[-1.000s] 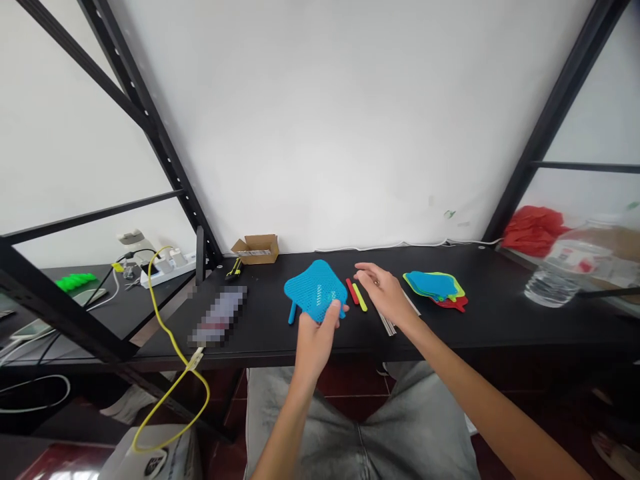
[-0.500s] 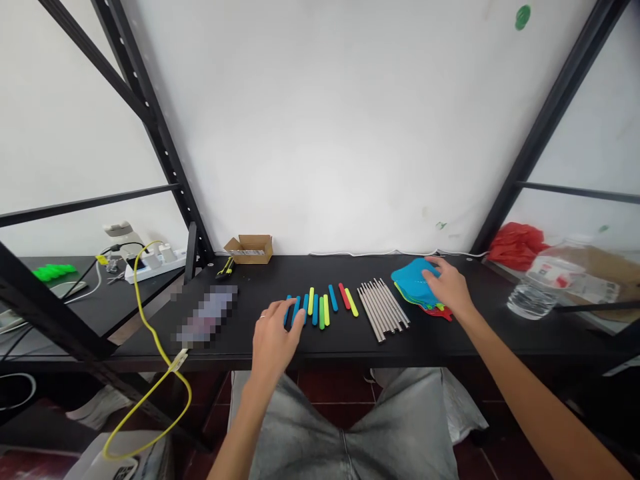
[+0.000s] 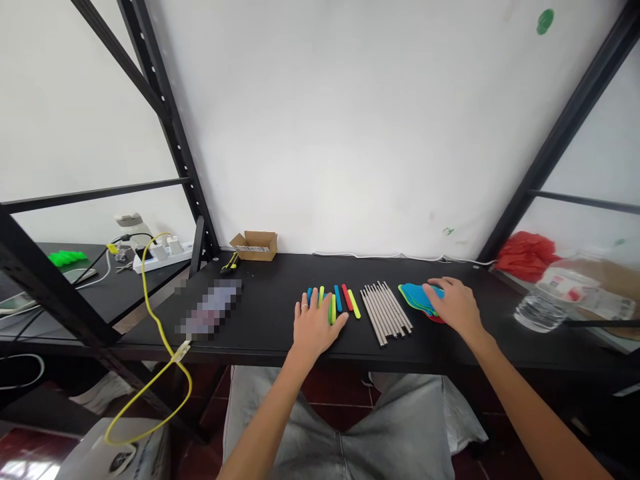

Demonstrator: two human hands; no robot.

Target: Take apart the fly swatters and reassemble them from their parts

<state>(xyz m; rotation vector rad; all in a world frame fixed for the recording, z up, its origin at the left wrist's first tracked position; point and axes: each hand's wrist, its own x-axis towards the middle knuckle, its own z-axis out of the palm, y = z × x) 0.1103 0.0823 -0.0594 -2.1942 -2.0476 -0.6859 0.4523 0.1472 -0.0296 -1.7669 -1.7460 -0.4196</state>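
Observation:
My left hand (image 3: 314, 327) lies with fingers spread over a row of coloured plastic sticks, which look like handles. A blue one (image 3: 338, 298), a red one (image 3: 347, 297) and a yellow one (image 3: 354, 304) show to its right; others are partly hidden beneath the fingers. My right hand (image 3: 456, 307) rests on the right side of a stack of perforated plastic fly swatter heads (image 3: 417, 295), thumb and fingers apart. Blue is on top, with yellow-green and red edges below. Between the hands, several thin metal rods (image 3: 385, 312) lie side by side.
A small open cardboard box (image 3: 254, 245) and a yellow-black cutter (image 3: 231, 263) sit at the back left of the black table (image 3: 270, 313). A pixelated phone-like object (image 3: 213, 310) trails a yellow cable (image 3: 153, 307). To the right are a plastic bottle (image 3: 543, 307) and a red bag (image 3: 527, 257).
The blue fly swatter head my left hand held is now out of that hand; a blue one tops the right stack. My left hand has come down onto the sticks, and my right hand moved right to the stack.

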